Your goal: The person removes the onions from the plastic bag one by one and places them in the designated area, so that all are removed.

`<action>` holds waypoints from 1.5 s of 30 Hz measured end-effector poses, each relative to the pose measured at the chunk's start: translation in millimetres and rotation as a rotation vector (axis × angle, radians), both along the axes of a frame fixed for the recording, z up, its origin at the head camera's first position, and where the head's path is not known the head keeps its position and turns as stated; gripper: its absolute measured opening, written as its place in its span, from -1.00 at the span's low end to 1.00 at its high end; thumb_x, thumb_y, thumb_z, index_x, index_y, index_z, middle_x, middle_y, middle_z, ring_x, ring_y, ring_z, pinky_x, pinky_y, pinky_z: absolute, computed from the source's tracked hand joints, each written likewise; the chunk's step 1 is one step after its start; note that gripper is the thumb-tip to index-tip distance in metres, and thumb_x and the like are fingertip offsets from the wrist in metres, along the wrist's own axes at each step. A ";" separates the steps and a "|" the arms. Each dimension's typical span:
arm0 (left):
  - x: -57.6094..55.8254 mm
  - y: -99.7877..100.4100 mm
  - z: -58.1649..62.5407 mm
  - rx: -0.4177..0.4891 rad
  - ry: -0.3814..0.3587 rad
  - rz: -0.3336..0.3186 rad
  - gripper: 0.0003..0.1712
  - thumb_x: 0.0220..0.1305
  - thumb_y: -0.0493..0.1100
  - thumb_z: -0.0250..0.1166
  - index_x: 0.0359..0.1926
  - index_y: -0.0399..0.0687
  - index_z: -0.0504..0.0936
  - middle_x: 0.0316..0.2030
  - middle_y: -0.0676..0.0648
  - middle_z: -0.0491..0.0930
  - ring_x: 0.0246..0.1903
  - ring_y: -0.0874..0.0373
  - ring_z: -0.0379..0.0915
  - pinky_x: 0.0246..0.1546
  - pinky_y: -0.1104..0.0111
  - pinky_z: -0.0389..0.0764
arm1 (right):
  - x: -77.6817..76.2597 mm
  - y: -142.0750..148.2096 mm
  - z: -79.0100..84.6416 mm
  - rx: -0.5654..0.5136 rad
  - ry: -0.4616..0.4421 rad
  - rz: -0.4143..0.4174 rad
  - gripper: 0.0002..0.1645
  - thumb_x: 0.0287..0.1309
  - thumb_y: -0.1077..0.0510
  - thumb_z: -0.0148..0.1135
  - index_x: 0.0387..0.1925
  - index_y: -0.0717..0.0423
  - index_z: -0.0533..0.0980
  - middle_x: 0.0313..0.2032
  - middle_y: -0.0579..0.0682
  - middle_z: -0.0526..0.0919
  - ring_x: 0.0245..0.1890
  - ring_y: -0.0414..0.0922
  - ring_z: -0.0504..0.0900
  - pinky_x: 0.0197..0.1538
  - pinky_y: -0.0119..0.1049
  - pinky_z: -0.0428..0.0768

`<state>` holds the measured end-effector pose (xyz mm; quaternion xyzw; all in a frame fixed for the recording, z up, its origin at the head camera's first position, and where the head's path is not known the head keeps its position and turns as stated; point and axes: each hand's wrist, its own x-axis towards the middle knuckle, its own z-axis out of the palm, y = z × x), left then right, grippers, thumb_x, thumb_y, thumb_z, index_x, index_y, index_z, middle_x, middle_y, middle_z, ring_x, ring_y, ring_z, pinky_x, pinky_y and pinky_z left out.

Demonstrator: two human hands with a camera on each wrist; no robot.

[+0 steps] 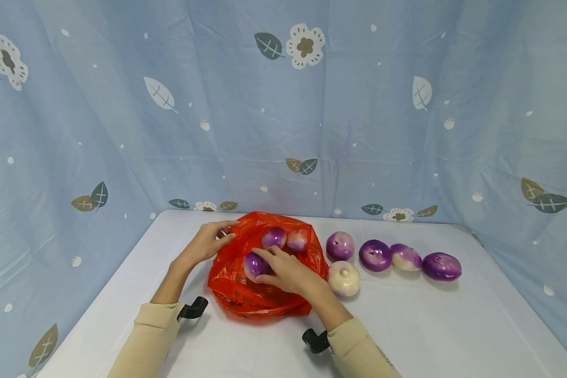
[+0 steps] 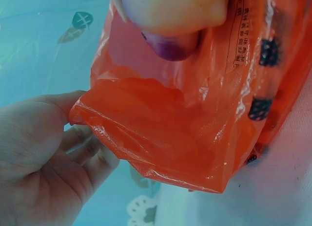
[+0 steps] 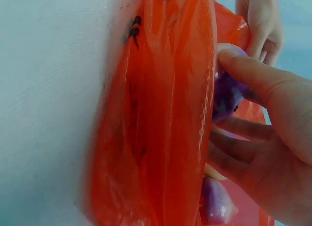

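A red plastic bag (image 1: 238, 294) lies spread on the table with its mouth open. My left hand (image 1: 207, 242) pinches the bag's left edge; in the left wrist view the thumb and fingers take the thin film between them. My right hand (image 1: 290, 273) grips a purple onion (image 1: 254, 265) over the bag's opening, thumb on the near side and fingers over the top. Behind it, inside the bag, sit another purple onion (image 1: 273, 237) and a pinkish onion (image 1: 297, 240). In the right wrist view the bag's side hides part of the gripped onion (image 3: 226, 92).
Right of the bag stand a purple onion (image 1: 340, 245) and a pale onion (image 1: 344, 279), the pale one close against the bag. Further right, three more purplish onions (image 1: 375, 255) form a row on the white table (image 1: 453, 325). A patterned blue curtain (image 1: 359, 105) hangs behind.
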<state>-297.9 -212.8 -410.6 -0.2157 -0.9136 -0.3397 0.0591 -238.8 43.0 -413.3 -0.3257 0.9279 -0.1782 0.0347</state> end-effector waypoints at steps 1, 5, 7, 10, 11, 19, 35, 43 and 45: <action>-0.2 -0.1 -0.1 0.001 0.002 -0.002 -0.56 0.34 -0.22 0.26 0.22 -0.16 0.56 -0.22 -0.14 0.68 -0.33 0.11 0.55 -0.42 0.49 0.61 | 0.5 1.4 0.1 -0.006 -0.003 -0.001 -0.18 0.25 -0.20 0.21 0.47 -0.19 0.19 0.24 0.06 0.43 0.25 0.00 0.52 0.26 -0.05 0.53; 0.1 -0.8 0.1 0.005 0.008 -0.002 -0.57 0.33 -0.23 0.26 0.21 -0.17 0.56 -0.23 -0.14 0.68 -0.34 0.12 0.56 -0.42 0.48 0.61 | 1.4 6.8 -0.3 -0.022 -0.002 0.000 -0.18 0.24 -0.20 0.22 0.46 -0.16 0.20 0.26 0.07 0.41 0.26 0.01 0.51 0.26 -0.04 0.53; -0.1 -1.3 -0.3 0.006 0.014 -0.003 -0.57 0.33 -0.24 0.26 0.21 -0.18 0.56 -0.24 -0.15 0.68 -0.34 0.11 0.56 -0.43 0.47 0.60 | 2.3 9.5 0.0 -0.032 0.001 0.003 -0.19 0.25 -0.19 0.22 0.46 -0.16 0.20 0.27 0.06 0.40 0.28 0.00 0.49 0.27 -0.04 0.52; 0.5 -1.4 -0.1 0.008 0.015 -0.001 -0.57 0.33 -0.24 0.26 0.21 -0.18 0.56 -0.24 -0.15 0.68 -0.34 0.11 0.55 -0.44 0.47 0.61 | 4.0 14.1 0.6 -0.051 -0.001 0.000 -0.19 0.25 -0.21 0.21 0.46 -0.17 0.20 0.28 0.04 0.39 0.29 -0.02 0.47 0.28 -0.04 0.51; 0.5 -1.4 -0.2 0.008 0.012 0.001 -0.57 0.33 -0.24 0.26 0.21 -0.17 0.56 -0.24 -0.15 0.68 -0.34 0.10 0.55 -0.43 0.46 0.61 | 5.1 15.9 1.5 -0.060 -0.005 -0.001 -0.19 0.26 -0.21 0.21 0.47 -0.17 0.20 0.28 0.04 0.39 0.30 -0.01 0.47 0.28 -0.03 0.51; 1.0 -0.3 0.7 0.000 0.017 0.002 -0.57 0.32 -0.25 0.27 0.20 -0.17 0.57 -0.25 -0.15 0.68 -0.36 0.13 0.53 -0.46 0.45 0.58 | 12.6 32.1 9.0 -0.100 0.003 -0.015 -0.17 0.26 -0.18 0.22 0.48 -0.20 0.16 0.28 0.07 0.39 0.28 0.03 0.48 0.23 -0.01 0.54; -1.5 -0.7 -1.7 -0.005 0.023 0.007 -0.58 0.32 -0.24 0.28 0.19 -0.11 0.59 -0.23 -0.14 0.69 -0.38 0.15 0.53 -0.46 0.45 0.57 | 26.2 72.3 28.0 -0.145 0.030 -0.124 -0.12 0.22 -0.23 0.24 0.49 -0.37 0.11 0.40 -0.01 0.29 0.32 0.08 0.46 0.19 0.11 0.55; 1.9 0.1 1.2 0.002 0.018 0.005 -0.58 0.32 -0.24 0.28 0.19 -0.13 0.59 -0.22 -0.15 0.69 -0.37 0.14 0.53 -0.45 0.45 0.57 | 27.7 92.3 31.8 -0.137 0.037 -0.163 -0.13 0.22 -0.23 0.25 0.48 -0.41 0.10 0.34 0.04 0.36 0.32 0.11 0.44 0.19 0.15 0.53; 1.8 -0.1 1.1 0.001 0.022 0.007 -0.59 0.32 -0.24 0.28 0.19 -0.14 0.59 -0.22 -0.15 0.69 -0.37 0.14 0.53 -0.45 0.45 0.57 | 27.8 97.0 31.9 -0.136 0.056 -0.162 -0.13 0.22 -0.19 0.27 0.48 -0.36 0.12 0.31 0.05 0.38 0.29 0.10 0.46 0.17 0.13 0.55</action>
